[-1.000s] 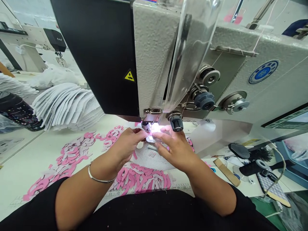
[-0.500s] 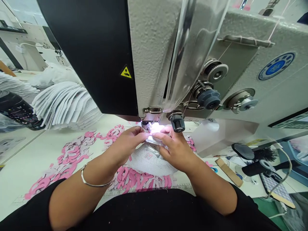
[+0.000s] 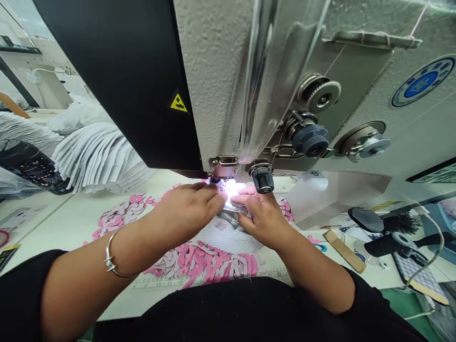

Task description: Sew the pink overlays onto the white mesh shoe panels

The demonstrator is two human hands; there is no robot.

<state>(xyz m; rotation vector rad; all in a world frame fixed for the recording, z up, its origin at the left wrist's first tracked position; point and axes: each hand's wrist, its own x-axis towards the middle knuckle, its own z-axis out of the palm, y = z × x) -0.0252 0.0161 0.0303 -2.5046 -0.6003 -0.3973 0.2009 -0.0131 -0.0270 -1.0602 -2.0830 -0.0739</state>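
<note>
From the head camera, the white mesh shoe upper point(image 3: 228, 237), with a small N logo and a silvery overlay, lies flat on the tabletop point(image 3: 35, 232), just below and between the two hands, its far edge reaching under the presser foot point(image 3: 216, 181) of the sewing machine point(image 3: 213, 80), where a bright work light shines. The left grip point(image 3: 188, 209) is closed, its curled fingers pinching the upper's edge right beside the presser foot. The right grip point(image 3: 261, 221) is also closed on the upper, its fingertips pressing the silvery overlay just in front of the light, and the two hands nearly touch. A metal bangle point(image 3: 113, 259) circles the left wrist. Pink-and-grey cut pieces point(image 3: 210, 263) lie heaped between the forearms, and more point(image 3: 121, 213) lie farther left, beside a fanned stack of white mesh panels point(image 3: 99, 156). A printed ruler point(image 3: 171, 285) runs along the near edge of the tabletop. On the right are a tan strip point(image 3: 344, 251) and a black-handled tool point(image 3: 388, 244), and the machine's thread tension dials point(image 3: 317, 92) sit above, behind a clear plastic guard point(image 3: 281, 71).
</note>
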